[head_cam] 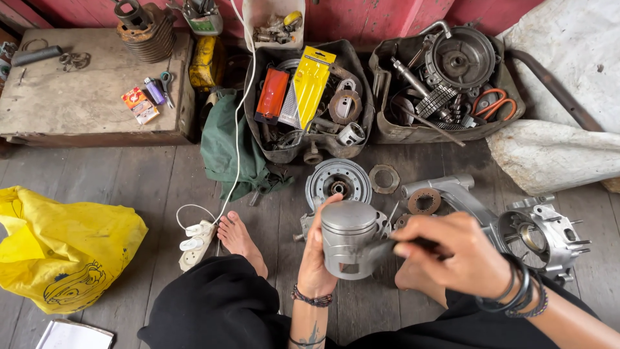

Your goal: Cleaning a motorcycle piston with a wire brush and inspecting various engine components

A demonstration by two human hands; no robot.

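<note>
Piston [349, 236]: grey metal, crown up, upright, held above the plank floor [129, 181] in front of the seated lap, between the two hands.
Left hand [318, 258]: wrapped round the piston's left side, palm against the skirt, thumb up along the edge near the crown; closed firmly on it.
Right hand [452, 252]: just right of the piston, fingers pinched shut on a thin dark tool [403, 244]; tool tip pointing left, reaching the piston's right side at about pin-hole height.
Tool kind: too slim and blurred to tell.
Wrists: bead bracelet on the left, several dark bangles on the right.
Behind the piston: round silver hub [338, 182] lying flat on the floor, partly hidden by the left thumb.
Right of the hands: silver engine casing [539, 236] with a long arm, just beside the right wrist; brown ring gasket [385, 179] and a toothed brown disc [424, 201] lying near it.
Further back: two dark tubs of parts [310, 103], one with a yellow card pack and a red flat piece, the other with a round drum and orange-handled scissors.
Left: bare foot [240, 240] next to a white power strip [195, 244]; green cloth [226, 148] behind; yellow plastic bag [61, 249] well apart at the far left.
Top left: low wooden counter [84, 84] carrying a rusty finned cylinder, small scissors and a lighter.
</note>
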